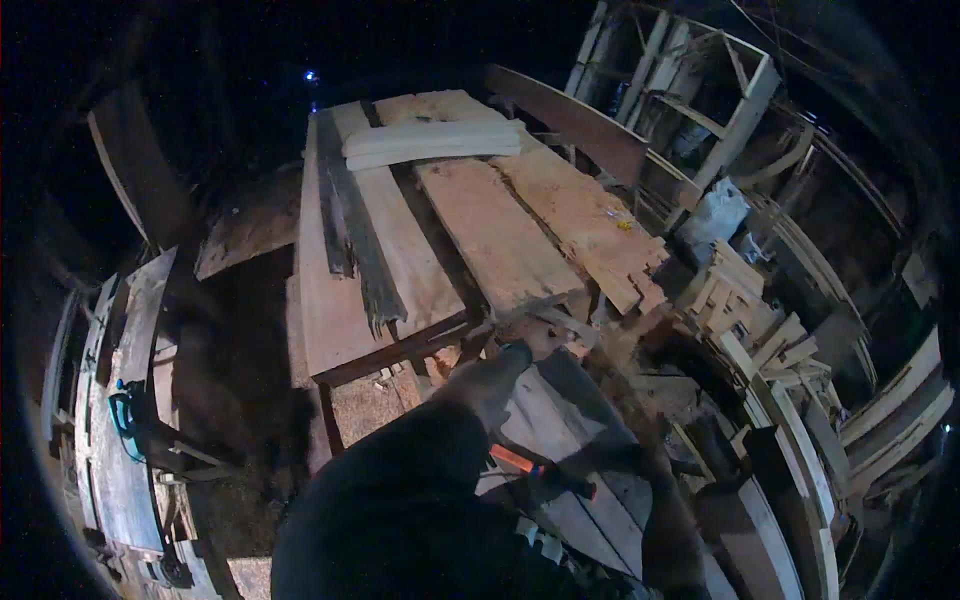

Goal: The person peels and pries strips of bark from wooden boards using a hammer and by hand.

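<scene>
My left arm, in a dark sleeve, reaches forward. My left hand (pixel 487 386) is at the near end of a thick wooden board (pixel 505 235) on the bench, beside a small wood piece (pixel 565 325). Its fingers are dark and partly hidden, so I cannot tell whether they grip anything. My right hand (pixel 648 452) is a shadowed blur to the right, its fingers hard to make out. Between the arms, an orange object (pixel 515 458) with a dark end lies over pale boards (pixel 555 425); its kind is unclear.
Two stacked pale planks (pixel 430 142) lie across the far boards. Wood offcuts (pixel 735 290) are piled at right near a white bag (pixel 718 212). A wooden frame (pixel 740 110) stands behind. At left, a teal tool (pixel 124 420) rests on another bench (pixel 135 360).
</scene>
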Available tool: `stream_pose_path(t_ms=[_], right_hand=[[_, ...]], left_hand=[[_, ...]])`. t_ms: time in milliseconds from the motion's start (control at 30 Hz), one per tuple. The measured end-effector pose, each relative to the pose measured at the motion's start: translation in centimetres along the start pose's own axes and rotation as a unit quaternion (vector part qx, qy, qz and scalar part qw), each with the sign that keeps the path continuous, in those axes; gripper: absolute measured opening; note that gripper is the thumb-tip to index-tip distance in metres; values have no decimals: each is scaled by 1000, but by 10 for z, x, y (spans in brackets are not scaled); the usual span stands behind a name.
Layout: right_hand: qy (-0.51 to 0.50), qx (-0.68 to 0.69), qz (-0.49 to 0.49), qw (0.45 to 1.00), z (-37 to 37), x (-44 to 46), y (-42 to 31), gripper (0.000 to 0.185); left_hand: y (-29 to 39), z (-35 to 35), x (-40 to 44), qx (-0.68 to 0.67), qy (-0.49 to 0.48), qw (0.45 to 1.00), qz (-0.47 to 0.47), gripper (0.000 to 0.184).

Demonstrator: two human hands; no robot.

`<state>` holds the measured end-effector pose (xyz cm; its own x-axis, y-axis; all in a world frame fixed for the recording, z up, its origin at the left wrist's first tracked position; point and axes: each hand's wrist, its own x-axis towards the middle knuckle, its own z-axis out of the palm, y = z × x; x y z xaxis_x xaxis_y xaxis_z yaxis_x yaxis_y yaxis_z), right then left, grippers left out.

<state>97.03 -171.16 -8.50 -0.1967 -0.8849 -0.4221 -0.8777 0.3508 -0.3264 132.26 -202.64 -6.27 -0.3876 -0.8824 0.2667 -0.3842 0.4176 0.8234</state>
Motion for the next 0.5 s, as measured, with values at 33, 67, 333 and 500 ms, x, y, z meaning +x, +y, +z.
stream_pose_path(t_ms=[33,67,333,500], right_hand=[[25,-5,-1,1000,5,-8,4,63],[74,-5,-11,997,11,-20,6,65],[106,-89,-40,990,-10,-66,-36,58],[85,23,-59,994,35,-6,47,53]], left_hand=[[17,-14,-21,5,21,1000,1,41],[34,-27,-49,6,47,999,4,42],[101,-78,-117,81,80,993,-41,42],[67,-38,-57,101,84,990,-40,52]])
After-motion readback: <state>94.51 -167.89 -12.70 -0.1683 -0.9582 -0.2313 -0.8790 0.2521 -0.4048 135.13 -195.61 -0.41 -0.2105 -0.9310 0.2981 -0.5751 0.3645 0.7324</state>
